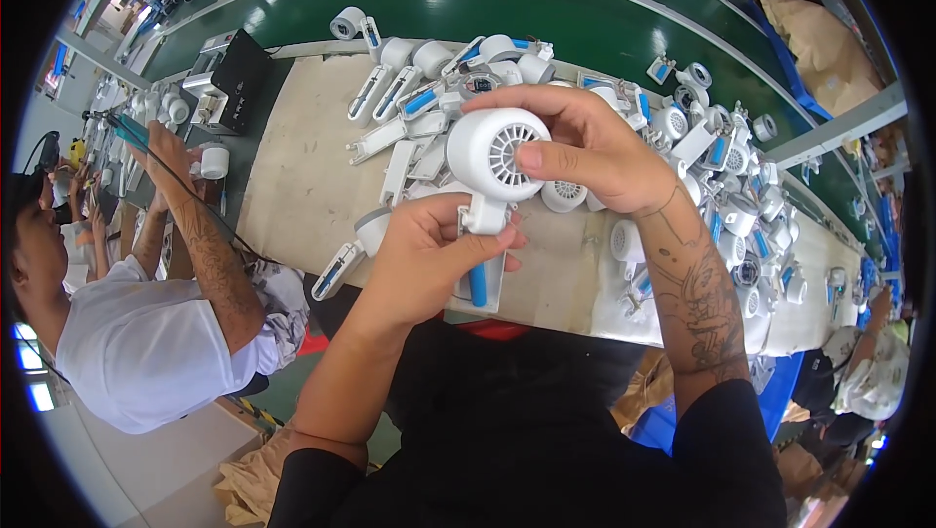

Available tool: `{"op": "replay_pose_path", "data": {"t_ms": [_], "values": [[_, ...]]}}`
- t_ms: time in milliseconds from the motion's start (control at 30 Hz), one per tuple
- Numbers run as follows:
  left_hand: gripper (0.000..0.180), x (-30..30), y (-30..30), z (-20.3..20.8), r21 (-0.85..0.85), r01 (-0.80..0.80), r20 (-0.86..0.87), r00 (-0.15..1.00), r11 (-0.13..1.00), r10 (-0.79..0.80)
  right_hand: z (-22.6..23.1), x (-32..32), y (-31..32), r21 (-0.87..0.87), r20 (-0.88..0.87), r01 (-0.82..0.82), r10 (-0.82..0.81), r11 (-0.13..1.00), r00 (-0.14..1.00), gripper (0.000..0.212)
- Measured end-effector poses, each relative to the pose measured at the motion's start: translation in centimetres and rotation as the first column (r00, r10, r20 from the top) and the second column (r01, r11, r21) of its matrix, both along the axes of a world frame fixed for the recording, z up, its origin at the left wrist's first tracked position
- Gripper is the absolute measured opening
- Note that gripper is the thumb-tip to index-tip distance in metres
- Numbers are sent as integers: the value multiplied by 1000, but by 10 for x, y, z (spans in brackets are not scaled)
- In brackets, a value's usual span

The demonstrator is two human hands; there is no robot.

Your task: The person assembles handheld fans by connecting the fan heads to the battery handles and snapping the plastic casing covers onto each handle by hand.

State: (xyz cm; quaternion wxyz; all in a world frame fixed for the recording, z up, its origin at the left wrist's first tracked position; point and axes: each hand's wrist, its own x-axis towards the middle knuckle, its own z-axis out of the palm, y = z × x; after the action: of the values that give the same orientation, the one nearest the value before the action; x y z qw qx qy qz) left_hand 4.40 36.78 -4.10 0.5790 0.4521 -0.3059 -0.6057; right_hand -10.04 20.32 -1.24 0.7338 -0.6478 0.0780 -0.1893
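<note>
Above near edge of bench [292,167]: white fan unit [487,156], gripped by round shell [470,143] in right hand [590,153], by neck [483,217] in left hand [419,255]. Probably light, stiff, slick; hold by shell, sparing likely fragile grille [503,139].

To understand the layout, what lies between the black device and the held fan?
The head view shows beige sheeting, then loose white parts between the black device and held fan.
</note>
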Motion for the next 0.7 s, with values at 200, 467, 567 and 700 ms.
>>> {"op": "replay_pose_path", "data": {"t_ms": [200,467,567,700], "values": [[25,-4,8,5,74,38,-36,999,997,-35,9,1,-15,-58,-199,-228,212,972,957,58],[22,-6,7,-2,41,-39,214,976,998,30,32,15,-26,-155,-432,-397,300,905,851,61],[22,-2,6,-13,76,-59,170,984,995,46,30,26,-25,-211,-511,-431,277,877,814,61],[24,6,6,-23,40,-82,84,993,996,79,6,34,-20,-239,-408,-305,190,922,893,59]]}}
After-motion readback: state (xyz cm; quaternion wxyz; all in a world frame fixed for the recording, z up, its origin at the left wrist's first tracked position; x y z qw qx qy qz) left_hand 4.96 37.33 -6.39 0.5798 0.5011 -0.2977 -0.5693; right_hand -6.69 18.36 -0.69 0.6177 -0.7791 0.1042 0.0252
